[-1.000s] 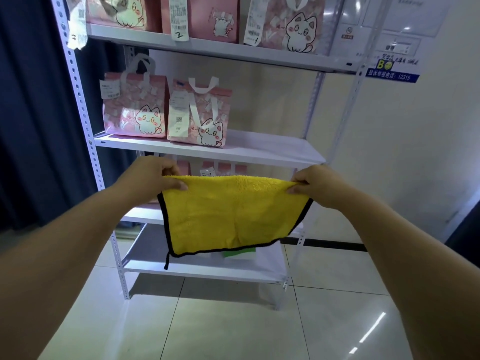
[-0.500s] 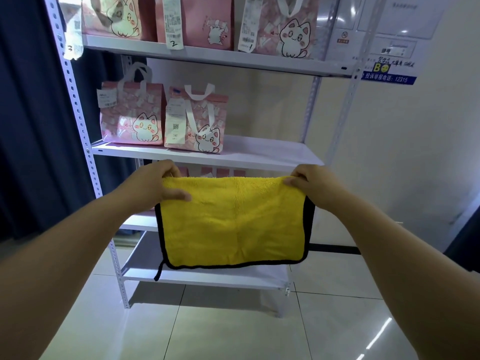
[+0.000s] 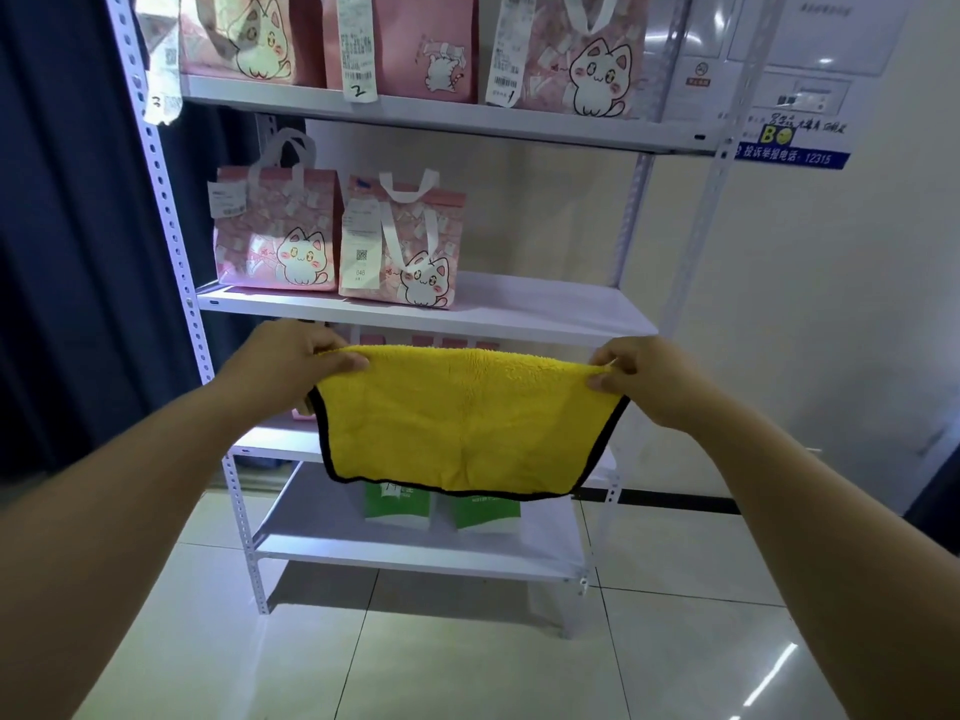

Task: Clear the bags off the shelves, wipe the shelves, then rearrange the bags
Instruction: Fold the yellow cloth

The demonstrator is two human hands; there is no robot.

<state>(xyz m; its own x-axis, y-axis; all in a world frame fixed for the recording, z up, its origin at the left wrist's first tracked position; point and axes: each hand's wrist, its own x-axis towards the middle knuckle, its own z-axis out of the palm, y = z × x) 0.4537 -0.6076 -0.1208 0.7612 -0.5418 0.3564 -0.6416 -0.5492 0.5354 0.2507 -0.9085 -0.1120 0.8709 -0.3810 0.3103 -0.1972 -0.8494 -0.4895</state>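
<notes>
A yellow cloth (image 3: pixel 462 423) with a black hem hangs spread in front of the white metal shelf rack (image 3: pixel 519 314). My left hand (image 3: pixel 283 363) pinches its top left corner and my right hand (image 3: pixel 636 376) pinches its top right corner. Two pink cat-print bags (image 3: pixel 278 236) (image 3: pixel 402 241) stand side by side on the left half of the middle shelf. Three more pink cat bags (image 3: pixel 576 54) line the top shelf, with paper labels hanging from them. Two green bags (image 3: pixel 397 504) stand on the bottom shelf, their tops hidden by the cloth.
A dark blue curtain (image 3: pixel 67 226) hangs left of the rack. A cream wall (image 3: pixel 831 330) with a blue notice sign (image 3: pixel 792 153) lies to the right. Glossy pale floor tiles (image 3: pixel 467 657) stretch below. More pink bags (image 3: pixel 415 340) peek out above the cloth on a lower shelf.
The cloth has been pulled wider and tauter between my hands. The view has tilted slightly, so the green bags on the bottom shelf now show under the cloth.
</notes>
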